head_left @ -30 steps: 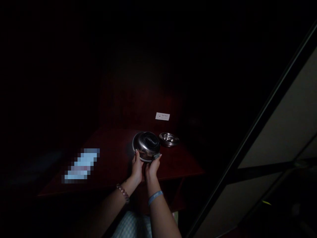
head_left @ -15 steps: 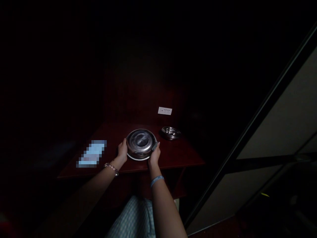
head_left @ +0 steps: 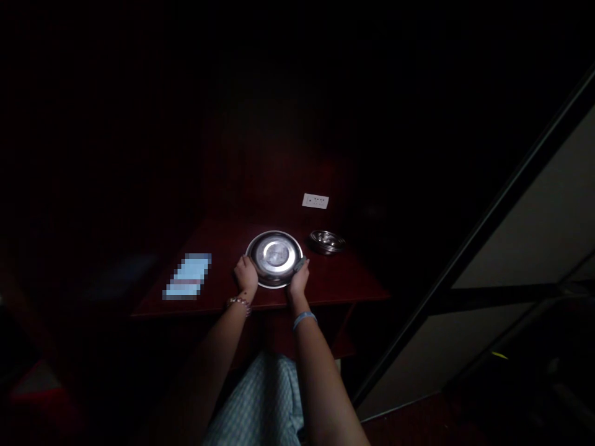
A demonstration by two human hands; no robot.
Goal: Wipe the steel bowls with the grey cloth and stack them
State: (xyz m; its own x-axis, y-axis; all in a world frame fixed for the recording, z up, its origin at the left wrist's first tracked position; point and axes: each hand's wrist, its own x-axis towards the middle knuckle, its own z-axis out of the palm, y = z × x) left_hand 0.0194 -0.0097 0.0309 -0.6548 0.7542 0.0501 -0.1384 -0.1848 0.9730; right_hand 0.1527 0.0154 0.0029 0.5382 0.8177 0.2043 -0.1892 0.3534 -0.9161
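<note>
A round stainless-steel basin [head_left: 276, 254] is held between my two hands over the front of the dark red desk [head_left: 344, 279]. Its flat circular base appears to face up, though the reflections make this hard to be sure of. My left hand [head_left: 246, 274] grips the near left rim, fingers wrapped at the edge. On the near right rim, my right hand [head_left: 299, 279] is closed, with a small grey thing [head_left: 301, 265] by its fingers that I cannot make out. Several nested metal bowls [head_left: 327, 242] stand just right of the basin.
A bright, pixelated screen-like rectangle [head_left: 188, 277] lies on the desk's left side. A white socket plate [head_left: 315, 201] sits on the back panel. To the right rises a pale panel with a dark frame [head_left: 502, 254]. The surroundings are very dark.
The basin has turned in my hands, so its face shows more squarely to me. My left hand has shifted right to the basin's near left side. The view has moved slightly.
</note>
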